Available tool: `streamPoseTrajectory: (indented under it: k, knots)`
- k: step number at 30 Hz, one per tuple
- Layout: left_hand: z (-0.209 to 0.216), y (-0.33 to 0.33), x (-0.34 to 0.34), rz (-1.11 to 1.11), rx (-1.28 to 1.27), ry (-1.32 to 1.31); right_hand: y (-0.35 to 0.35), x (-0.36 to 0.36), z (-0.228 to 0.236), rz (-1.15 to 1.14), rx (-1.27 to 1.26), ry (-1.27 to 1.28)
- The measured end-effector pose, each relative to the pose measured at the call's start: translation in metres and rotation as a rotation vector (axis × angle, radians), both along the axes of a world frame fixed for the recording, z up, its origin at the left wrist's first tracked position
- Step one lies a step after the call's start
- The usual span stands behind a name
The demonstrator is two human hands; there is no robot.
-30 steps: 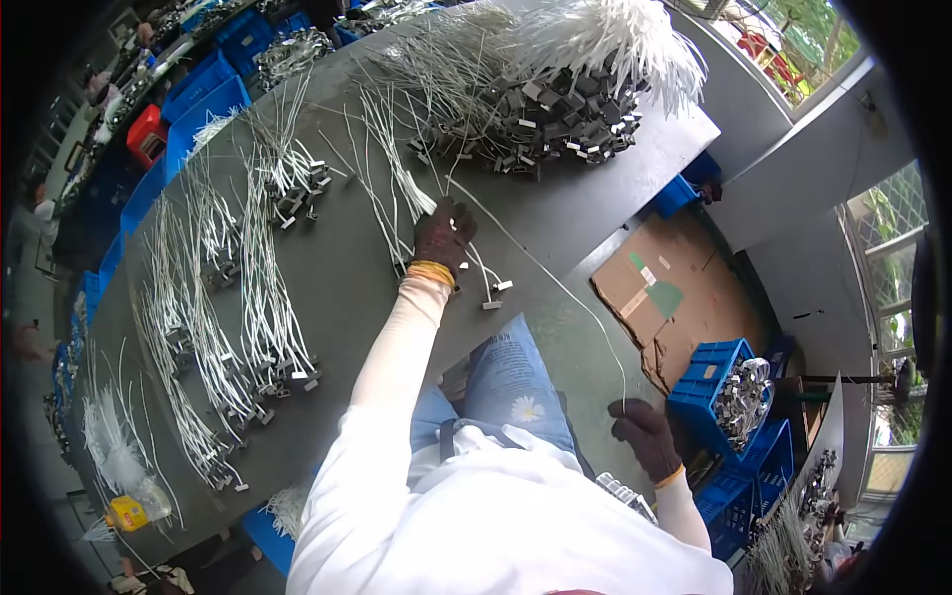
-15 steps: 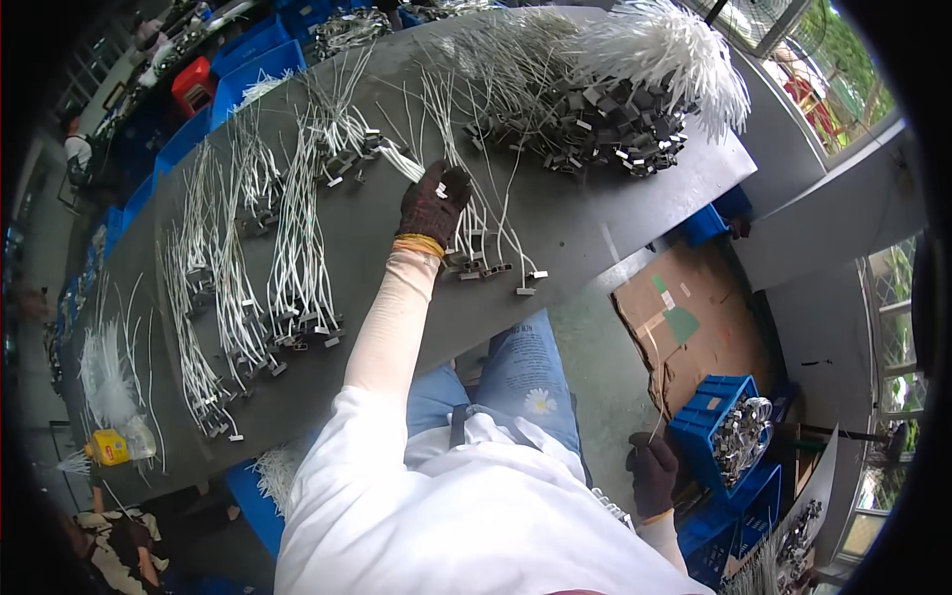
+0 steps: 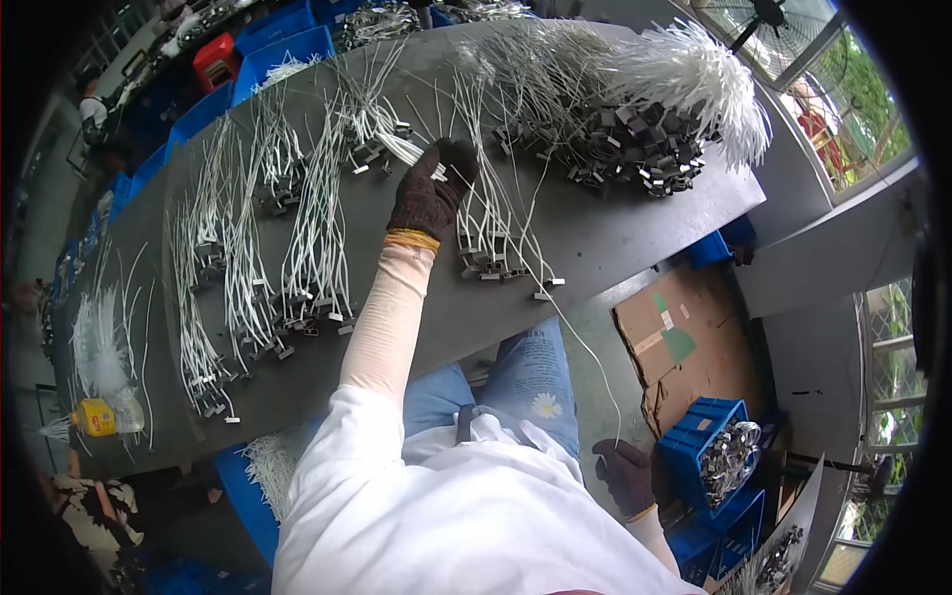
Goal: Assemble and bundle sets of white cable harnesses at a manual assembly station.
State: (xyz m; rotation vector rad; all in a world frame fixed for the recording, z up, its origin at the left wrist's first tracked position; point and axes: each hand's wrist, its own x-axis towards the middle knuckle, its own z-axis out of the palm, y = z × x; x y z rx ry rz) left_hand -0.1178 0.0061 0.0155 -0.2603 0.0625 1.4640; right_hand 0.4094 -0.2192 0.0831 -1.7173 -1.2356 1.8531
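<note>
My left hand (image 3: 434,188), in a dark knitted glove, is closed over the grey table around a bundle of white cables (image 3: 402,149). Beneath and beside it lies another group of cables (image 3: 481,223) with small metal connectors at their near ends. My right hand (image 3: 625,479), also gloved, is low at the right beyond the table edge. Its fingers are pinched on the end of a single white cable (image 3: 595,355), which runs in a slack curve up to the table near my left hand. The cable's far end cannot be told among the others.
More cable bundles (image 3: 315,228) lie in rows across the left of the table (image 3: 397,288). A large heap of connectors (image 3: 635,144) sits at the far right. A yellow-labelled bottle (image 3: 97,417) stands at the left corner. Blue crates (image 3: 684,441) and cardboard (image 3: 684,317) are at the right.
My right hand has shifted slightly left, and the cable from it now stretches across to the table. My left hand stays at the bundle; the whole view has turned a little.
</note>
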Motion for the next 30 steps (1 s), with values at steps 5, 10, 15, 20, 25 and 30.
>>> streamPoseTrajectory:
  k: [5,10,15,20,25,30]
  knots:
    - [0.002,0.0,0.014,0.181,-0.006,0.255,0.002,-0.001,0.001,-0.053,-0.02,0.042]
    - [0.019,0.0,0.03,0.309,0.074,0.348,0.003,0.006,0.0,0.034,0.12,0.078]
    - [0.019,-0.007,0.025,0.185,0.037,0.276,0.0,0.004,0.002,0.014,0.118,0.068]
    - [0.02,-0.014,0.044,0.258,0.119,0.435,0.003,0.014,-0.008,0.054,0.09,0.056]
    - [0.036,-0.036,0.092,-0.004,0.112,0.595,0.034,-0.021,-0.012,0.572,0.699,-0.014]
    - [0.031,-0.084,0.159,-0.373,0.227,0.624,0.097,-0.128,-0.017,0.68,0.862,0.066]
